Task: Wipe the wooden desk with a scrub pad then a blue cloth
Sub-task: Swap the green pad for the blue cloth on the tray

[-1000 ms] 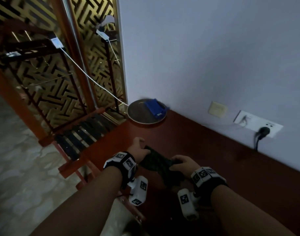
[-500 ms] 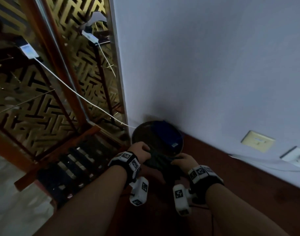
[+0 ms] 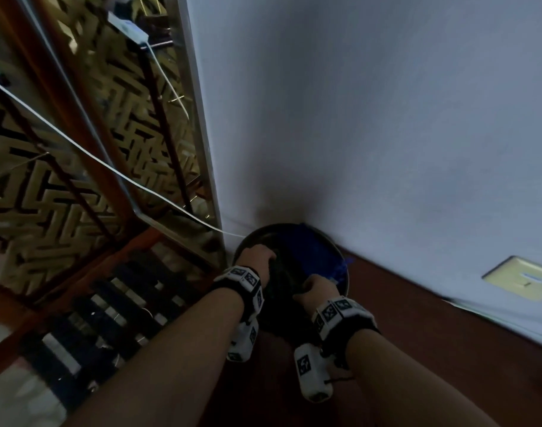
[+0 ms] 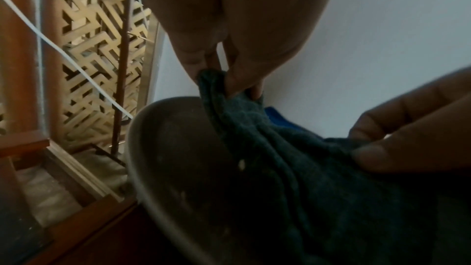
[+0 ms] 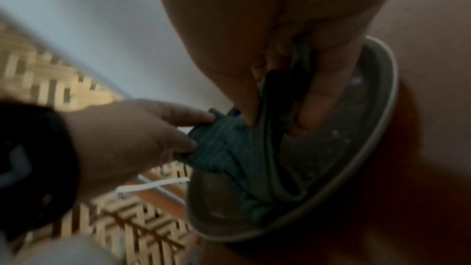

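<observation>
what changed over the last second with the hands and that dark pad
Both hands carried the dark green scrub pad away from the open desk top toward the wall, over the round metal plate. The left hand and right hand kept pinching it throughout. The blue cloth stayed on the plate.

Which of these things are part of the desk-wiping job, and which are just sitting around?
Part of the job:
- scrub pad, dark green, pinched by the left hand and the right hand over the plate
- blue cloth, lying on the plate
- wooden desk
- plate, holding both wipers

Just lying about:
- white cable
- wall switch
- patterned screen
</observation>
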{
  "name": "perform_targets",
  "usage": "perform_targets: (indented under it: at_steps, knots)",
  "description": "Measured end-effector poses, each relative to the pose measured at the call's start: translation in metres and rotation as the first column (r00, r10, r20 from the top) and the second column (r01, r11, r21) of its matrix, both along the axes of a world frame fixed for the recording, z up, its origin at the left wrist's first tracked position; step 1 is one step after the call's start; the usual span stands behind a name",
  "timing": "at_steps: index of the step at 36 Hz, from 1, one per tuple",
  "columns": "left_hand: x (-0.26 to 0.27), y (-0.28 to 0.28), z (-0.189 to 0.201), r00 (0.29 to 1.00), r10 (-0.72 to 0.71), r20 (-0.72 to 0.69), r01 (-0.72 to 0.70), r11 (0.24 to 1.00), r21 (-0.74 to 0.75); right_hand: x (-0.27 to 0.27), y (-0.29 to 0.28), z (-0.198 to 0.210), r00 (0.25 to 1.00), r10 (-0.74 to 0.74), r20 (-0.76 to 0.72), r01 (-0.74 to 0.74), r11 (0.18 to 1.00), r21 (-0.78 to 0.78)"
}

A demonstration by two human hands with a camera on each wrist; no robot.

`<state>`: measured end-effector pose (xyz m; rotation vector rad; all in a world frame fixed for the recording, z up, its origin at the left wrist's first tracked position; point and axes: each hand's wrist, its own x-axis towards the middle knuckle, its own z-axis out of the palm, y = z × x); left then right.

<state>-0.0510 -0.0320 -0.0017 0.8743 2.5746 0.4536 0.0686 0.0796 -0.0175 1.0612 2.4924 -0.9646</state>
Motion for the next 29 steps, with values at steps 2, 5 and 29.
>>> perform_targets:
  at_steps: [2, 5, 29]
  knots:
    - [-0.002, 0.003, -0.007, 1.000, -0.015, -0.007, 0.014, 0.999, -0.036, -0.002, 0.000, -0.004, 0.999, 0.048, 0.020, -0.049, 0.998, 0.048]
    - [-0.005, 0.006, -0.019, 0.999, -0.042, -0.008, 0.041, 0.995, -0.086, -0.004, 0.000, -0.006, 0.989, 0.137, 0.059, -0.142, 0.984, 0.107]
    - [-0.010, 0.013, -0.020, 0.987, -0.153, 0.039, 0.158, 0.954, -0.256, -0.023, 0.049, 0.005, 0.958, 0.258, 0.122, -0.285, 0.883, 0.373]
